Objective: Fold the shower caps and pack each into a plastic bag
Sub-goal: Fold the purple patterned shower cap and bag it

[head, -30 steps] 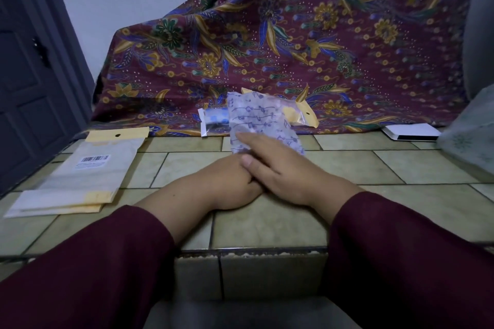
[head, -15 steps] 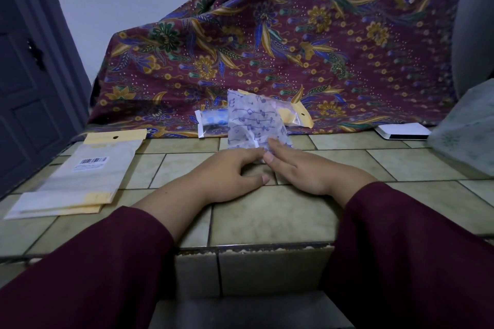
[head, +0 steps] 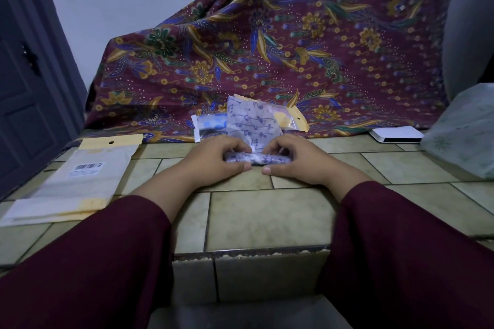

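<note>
Your left hand (head: pixel 213 159) and right hand (head: pixel 295 161) sit side by side on the tiled surface (head: pixel 267 214), both curled round the shower cap (head: pixel 254 125). Its near end is rolled into a tight tube that lies across the tiles between your hands; your left grip pinches the tube's left end between thumb and fingers, and your right grip pinches the right end the same way. The rest of the cap, pale with purple music notes, stands up loosely behind your fingers.

Just behind it lie two packed bags touching the cap: one with a blue-and-white roll (head: pixel 209 125) on the left, one with a yellow header (head: pixel 290 119) on the right. Both rest against the foot of the patterned maroon cloth (head: pixel 294 48) draped at the back.

A stack of flat plastic bags (head: pixel 80 181) with a barcode label lies well apart to your left. A white box (head: pixel 395 134) sits at the far right edge of the cloth, beside a pale crumpled bag (head: pixel 465 131).
</note>
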